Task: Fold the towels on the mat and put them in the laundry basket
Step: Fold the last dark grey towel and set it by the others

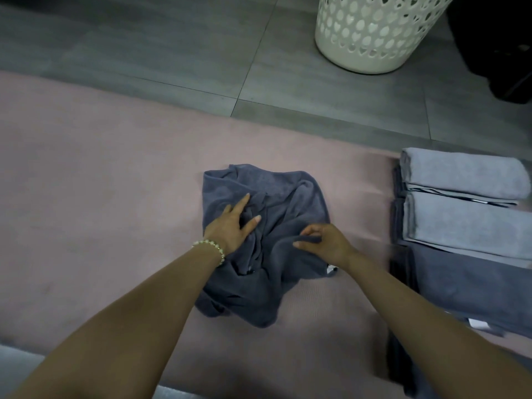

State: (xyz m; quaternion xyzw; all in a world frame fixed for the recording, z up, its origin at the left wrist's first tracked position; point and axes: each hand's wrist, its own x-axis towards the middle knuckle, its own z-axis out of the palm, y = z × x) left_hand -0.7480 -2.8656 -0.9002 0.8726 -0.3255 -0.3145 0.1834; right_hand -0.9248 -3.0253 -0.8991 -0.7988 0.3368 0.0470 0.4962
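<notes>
Left hand [230, 226]: fingers spread flat, pressing the towel [293, 197].
Right hand [328, 240]: fingers pinching a fold.
Towel: crumpled, middle of the mat [100, 182].
Handling: soft, light, limp; best taken at 2 corners.
Basket [374, 33]: beyond the mat's far edge.

Grey tiled floor [144, 47], dimly lit.
Large tiles are divided by thin pale joints; a black shape [495, 53] is seen at upper right.

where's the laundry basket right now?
Head view, top right: the white laundry basket stands on the grey tile floor, past the far edge of the pink mat, up and right of the crumpled dark towel.
</notes>
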